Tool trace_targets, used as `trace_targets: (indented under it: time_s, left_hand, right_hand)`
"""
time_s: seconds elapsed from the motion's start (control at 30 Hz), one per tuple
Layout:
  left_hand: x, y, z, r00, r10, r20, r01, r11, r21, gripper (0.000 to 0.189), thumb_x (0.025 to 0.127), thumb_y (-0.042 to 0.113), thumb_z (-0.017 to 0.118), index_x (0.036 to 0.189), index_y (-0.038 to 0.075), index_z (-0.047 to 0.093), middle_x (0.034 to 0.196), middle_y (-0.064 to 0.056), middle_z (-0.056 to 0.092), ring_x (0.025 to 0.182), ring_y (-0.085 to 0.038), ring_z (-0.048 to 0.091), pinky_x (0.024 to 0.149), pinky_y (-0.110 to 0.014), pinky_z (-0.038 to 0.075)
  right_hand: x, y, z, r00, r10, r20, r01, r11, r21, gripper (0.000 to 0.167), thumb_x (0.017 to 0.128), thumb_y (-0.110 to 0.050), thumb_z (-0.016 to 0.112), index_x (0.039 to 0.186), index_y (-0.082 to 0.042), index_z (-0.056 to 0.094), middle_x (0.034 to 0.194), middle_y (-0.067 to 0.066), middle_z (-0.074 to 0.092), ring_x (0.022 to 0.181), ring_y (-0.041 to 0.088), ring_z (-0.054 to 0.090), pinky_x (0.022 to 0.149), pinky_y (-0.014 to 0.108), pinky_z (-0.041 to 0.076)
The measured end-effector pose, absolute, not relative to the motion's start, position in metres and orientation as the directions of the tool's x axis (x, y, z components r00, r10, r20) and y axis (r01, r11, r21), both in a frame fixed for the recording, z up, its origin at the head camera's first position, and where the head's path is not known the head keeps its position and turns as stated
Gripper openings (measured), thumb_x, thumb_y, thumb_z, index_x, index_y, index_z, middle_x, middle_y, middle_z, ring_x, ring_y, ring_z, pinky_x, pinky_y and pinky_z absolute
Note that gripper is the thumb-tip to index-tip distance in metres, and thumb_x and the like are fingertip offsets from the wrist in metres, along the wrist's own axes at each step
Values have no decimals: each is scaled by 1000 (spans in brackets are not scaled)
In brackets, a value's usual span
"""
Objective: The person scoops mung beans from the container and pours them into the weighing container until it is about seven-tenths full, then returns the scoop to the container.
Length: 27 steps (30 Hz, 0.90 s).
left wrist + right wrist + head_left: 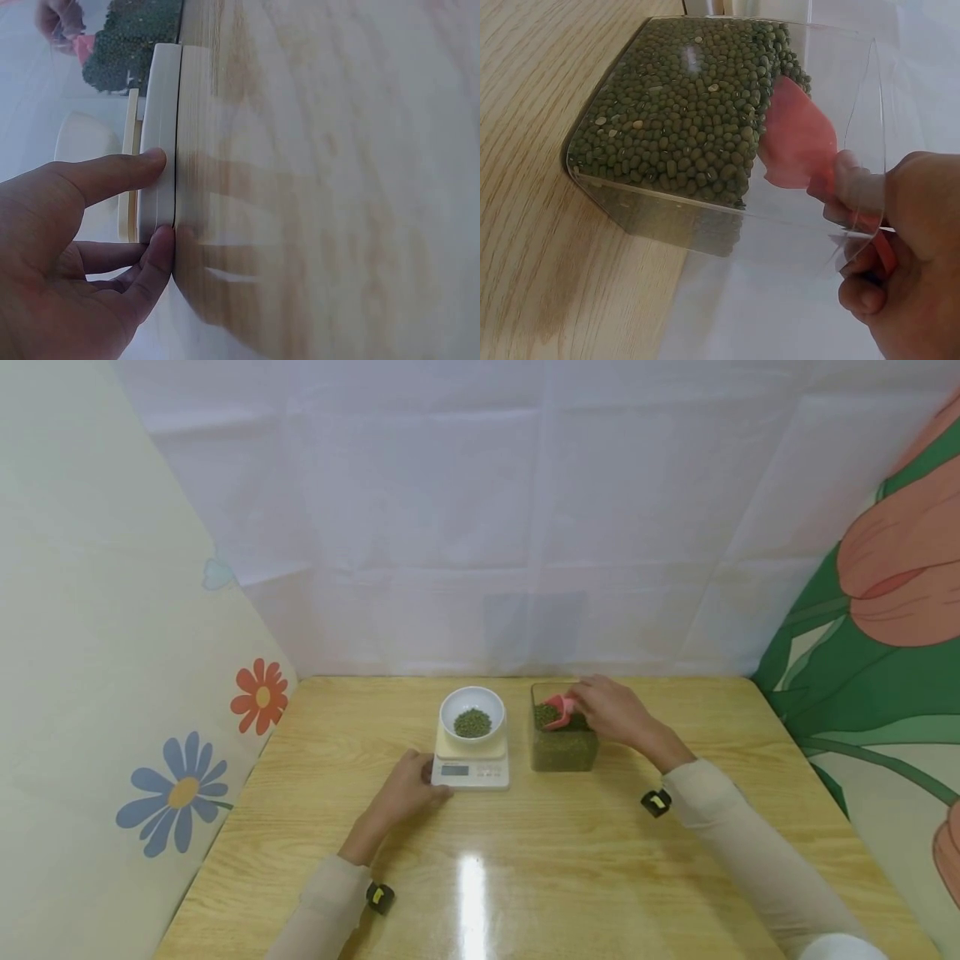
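Observation:
A white kitchen scale (pixel 489 775) stands on the table and bears a white bowl (pixel 472 695) with a small heap of mung beans (pixel 472 723). My left hand (pixel 411 785) grips the scale's near left corner, the thumb on one side and curled fingers on the other, as the left wrist view shows (pixel 67 240). To the right of the scale is a clear plastic container (pixel 564 762) of mung beans (pixel 682 105). Inside its top my right hand (pixel 611 710) grips the handle of a pink scoop (pixel 799 135), whose blade dips into the beans.
The wooden table (pixel 570 860) reaches back to a white cloth (pixel 420 527). Flower-painted panels flank it on the left (pixel 67 652) and right (pixel 900 568). The container's upright walls surround the scoop.

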<state>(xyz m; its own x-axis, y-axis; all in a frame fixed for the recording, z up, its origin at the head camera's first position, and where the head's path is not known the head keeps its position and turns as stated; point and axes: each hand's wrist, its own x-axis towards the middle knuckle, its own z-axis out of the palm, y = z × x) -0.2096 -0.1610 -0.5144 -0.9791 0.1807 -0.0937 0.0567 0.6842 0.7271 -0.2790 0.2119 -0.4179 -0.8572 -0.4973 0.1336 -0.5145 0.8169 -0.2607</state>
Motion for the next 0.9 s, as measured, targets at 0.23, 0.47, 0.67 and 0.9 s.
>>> trace_targets:
  time_s: [0.23,0.47,0.67,0.9]
  left_hand:
    - [-210,-161,-515,-980,178,-94,53,679,732,57,81,16,90,133,2,71,108,-9,58,96,-21,54,91,-42,56]
    - [-209,-161,-516,-981,173,-91,51,677,734,58,81,17,90,133,2,71,108,-9,58,96,-21,55,94,-45,56]
    - [-209,-161,-516,-980,173,-98,45,674,738,58,82,17,90,134,2,70,109,-10,59,96,-21,55,94,-45,56]
    - [-210,-161,-516,-980,177,-95,50,675,736,58,82,17,90,135,1,70,109,-10,58,97,-22,55,96,-48,56]
  right_hand:
    - [-279,214,-420,-857,-496,140,-515,815,-268,25,104,-18,68,120,-1,75,116,17,75,112,39,67,97,56,57]
    - [-278,216,-420,-854,-496,157,-520,812,-266,25,104,-17,67,120,0,74,116,18,75,112,40,67,96,57,57]
    - [-277,218,-420,-856,-490,168,-518,811,-273,26,104,-17,67,120,1,74,116,19,75,113,42,67,97,58,56]
    - [-275,219,-419,-850,-493,186,-527,798,-291,27,103,-16,67,120,4,73,115,21,74,112,42,68,100,58,56]
